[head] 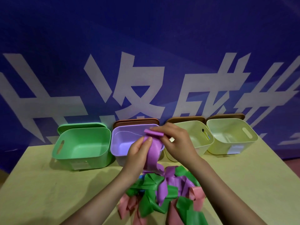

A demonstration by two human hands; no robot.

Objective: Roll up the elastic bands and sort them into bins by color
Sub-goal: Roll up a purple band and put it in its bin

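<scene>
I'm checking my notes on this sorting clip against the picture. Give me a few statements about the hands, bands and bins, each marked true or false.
1. Both hands hold the purple band. True: the left hand and the right hand each have a grip on it.
2. The green bin stands at the far right of the row. False: it is at the far left.
3. The purple band's upper end is partly rolled. True.
4. The purple bin already holds several rolled bands. False: none show inside it.
5. Loose green, pink and purple bands lie in a pile on the table. True.
</scene>
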